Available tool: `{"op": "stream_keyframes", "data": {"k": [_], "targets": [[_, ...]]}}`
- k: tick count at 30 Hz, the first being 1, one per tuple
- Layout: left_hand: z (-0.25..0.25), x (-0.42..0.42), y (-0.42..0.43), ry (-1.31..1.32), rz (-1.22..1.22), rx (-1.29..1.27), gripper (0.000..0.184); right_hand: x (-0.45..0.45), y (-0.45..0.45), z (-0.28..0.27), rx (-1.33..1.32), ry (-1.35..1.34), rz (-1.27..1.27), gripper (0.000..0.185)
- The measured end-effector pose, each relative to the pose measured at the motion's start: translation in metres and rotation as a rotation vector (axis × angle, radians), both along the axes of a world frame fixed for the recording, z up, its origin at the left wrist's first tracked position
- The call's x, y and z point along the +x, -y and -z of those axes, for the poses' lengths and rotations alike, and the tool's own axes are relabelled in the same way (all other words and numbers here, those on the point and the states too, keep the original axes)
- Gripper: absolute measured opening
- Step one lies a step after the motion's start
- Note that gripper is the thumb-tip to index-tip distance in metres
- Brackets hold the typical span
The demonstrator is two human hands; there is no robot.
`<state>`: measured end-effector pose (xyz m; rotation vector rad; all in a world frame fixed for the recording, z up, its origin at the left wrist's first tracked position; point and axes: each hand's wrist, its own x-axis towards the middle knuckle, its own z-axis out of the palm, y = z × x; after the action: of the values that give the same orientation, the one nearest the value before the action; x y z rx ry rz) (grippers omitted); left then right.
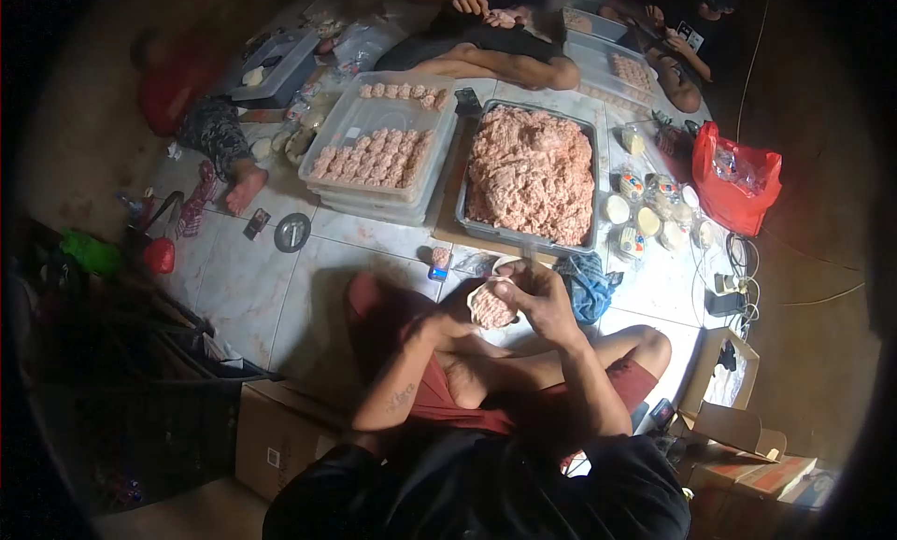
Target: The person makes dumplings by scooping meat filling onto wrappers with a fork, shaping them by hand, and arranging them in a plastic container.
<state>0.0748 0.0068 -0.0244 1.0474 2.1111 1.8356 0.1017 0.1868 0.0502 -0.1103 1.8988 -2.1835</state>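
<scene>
In front of my crossed legs, my left hand (452, 321) is wrapped round a small round cup-shaped piece filled with pink minced mixture (492, 309), its pale rim showing. My right hand (544, 302) is closed beside it, with the thumb pressed at the rim. A thin greyish thing, too blurred to name, sticks up from the right fingers. Just beyond my hands stands a large dark tub (457, 213) heaped with the same pink mixture (528, 176). A pale round edge (507, 262) shows behind the right fingers.
Left of the tub are stacked clear plastic boxes (374, 204) with rows of pink portions (374, 155). At right lie several round jars (647, 222), a red plastic bag (738, 180), cables and a cardboard box (724, 376). A blue cloth (589, 288) is near my right hand. Other people sit around.
</scene>
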Motion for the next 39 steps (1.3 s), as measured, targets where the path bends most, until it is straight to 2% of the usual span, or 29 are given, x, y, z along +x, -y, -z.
{"op": "stream_keyframes", "data": {"k": [1, 2, 3, 4, 5, 7, 9, 10, 11, 13, 15, 16, 17, 19, 20, 22, 23, 25, 26, 27, 28, 29, 31, 32, 35, 36, 37, 39], "targets": [[-0.001, 0.007, -0.005, -0.014, -0.055, -0.018, 0.045, -0.001, -0.004, 0.004, 0.000, 0.003, -0.001, 0.027], [-0.005, 0.013, -0.011, -0.027, -0.110, -0.036, 0.040, -0.004, -0.009, 0.009, 0.168, -0.104, 0.108, 0.027], [0.000, 0.003, -0.011, -0.238, -0.107, -0.393, 0.035, -0.005, -0.013, 0.014, 0.338, -0.210, 0.216, 0.026], [0.006, -0.003, -0.018, 0.351, -0.120, 0.039, 0.034, -0.005, -0.015, 0.020, 0.176, -0.269, 0.318, 0.021], [-0.006, -0.003, -0.019, 0.173, -0.230, -0.070, 0.034, 0.002, -0.020, 0.003, 0.202, -0.215, 0.365, 0.018], [-0.033, -0.003, -0.022, -0.157, -0.507, -0.327, 0.044, 0.012, -0.036, 0.053, 0.028, -0.140, 0.324, 0.018], [-0.021, -0.011, -0.018, -0.412, -0.589, -0.454, 0.043, 0.035, -0.034, 0.079, -0.125, 0.017, 0.196, 0.017], [-0.025, -0.013, -0.020, -0.427, -0.568, -0.455, 0.043, 0.047, -0.029, 0.089, -0.160, 0.143, 0.187, 0.016], [-0.031, -0.012, -0.023, -0.366, -0.584, -0.448, 0.040, 0.056, -0.020, 0.092, -0.257, 0.163, 0.205, 0.017], [-0.035, -0.013, -0.026, -0.310, -0.581, -0.448, 0.038, 0.063, -0.020, 0.094, -0.278, 0.208, 0.193, 0.017], [-0.031, -0.015, -0.028, -0.126, -0.501, -0.359, 0.034, 0.063, -0.023, 0.094, -0.322, 0.188, 0.195, 0.018], [-0.020, -0.013, -0.031, 0.084, -0.459, -0.086, 0.034, 0.060, -0.025, 0.092, -0.353, 0.167, 0.179, 0.018], [-0.022, -0.012, -0.032, 0.078, -0.450, -0.090, 0.034, 0.057, -0.026, 0.086, -0.359, 0.162, 0.187, 0.018], [-0.034, -0.007, -0.034, -0.038, -0.371, -0.209, 0.036, 0.053, -0.027, 0.065, -0.121, 0.071, 0.177, 0.011], [-0.047, 0.000, -0.036, 0.018, -0.299, -0.134, 0.038, 0.049, -0.030, 0.058, -0.124, 0.075, 0.181, 0.011], [-0.043, 0.003, -0.033, 0.047, -0.358, -0.223, 0.039, 0.042, -0.041, 0.044, 0.475, -0.571, 0.226, 0.017], [-0.041, 0.002, -0.030, 0.064, -0.421, -0.306, 0.041, 0.041, -0.045, 0.033, 0.558, -0.517, 0.251, 0.019], [-0.043, -0.002, -0.024, 0.067, -0.486, -0.391, 0.042, 0.040, -0.053, 0.035, 0.586, -0.391, 0.315, 0.012], [-0.044, -0.002, -0.020, 0.074, -0.438, -0.225, 0.041, 0.040, -0.052, 0.031, 0.552, -0.352, 0.349, 0.010], [-0.048, -0.001, -0.016, 0.083, -0.386, -0.061, 0.040, 0.042, -0.052, 0.044, 0.437, -0.255, 0.342, 0.017], [-0.051, 0.000, -0.018, 0.108, -0.501, -0.141, 0.039, 0.048, -0.050, 0.056, 0.292, -0.123, 0.296, 0.019], [-0.055, 0.000, -0.018, 0.096, -0.499, -0.141, 0.039, 0.051, -0.047, 0.060, 0.148, 0.004, 0.249, 0.021], [-0.059, 0.000, -0.018, 0.214, -0.411, 0.018, 0.040, 0.060, -0.038, 0.074, -0.060, 0.113, 0.179, 0.025], [-0.062, -0.003, -0.012, 0.088, -0.334, -0.108, 0.040, 0.062, -0.033, 0.074, -0.119, 0.135, 0.151, 0.026], [-0.035, -0.008, -0.011, 0.128, -0.418, 0.036, 0.037, 0.066, -0.023, 0.072, -0.226, 0.158, 0.087, 0.026], [-0.040, -0.003, -0.023, 0.224, -0.472, 0.250, 0.033, 0.065, -0.022, 0.071, -0.245, 0.164, 0.072, 0.025], [-0.030, -0.001, -0.029, 0.223, -0.465, 0.243, 0.033, 0.063, -0.014, 0.071, -0.252, 0.163, 0.078, 0.025], [-0.016, 0.008, -0.035, 0.324, -0.316, 0.350, 0.034, 0.057, 0.003, 0.067, 0.015, -0.241, 0.218, 0.021]]}}
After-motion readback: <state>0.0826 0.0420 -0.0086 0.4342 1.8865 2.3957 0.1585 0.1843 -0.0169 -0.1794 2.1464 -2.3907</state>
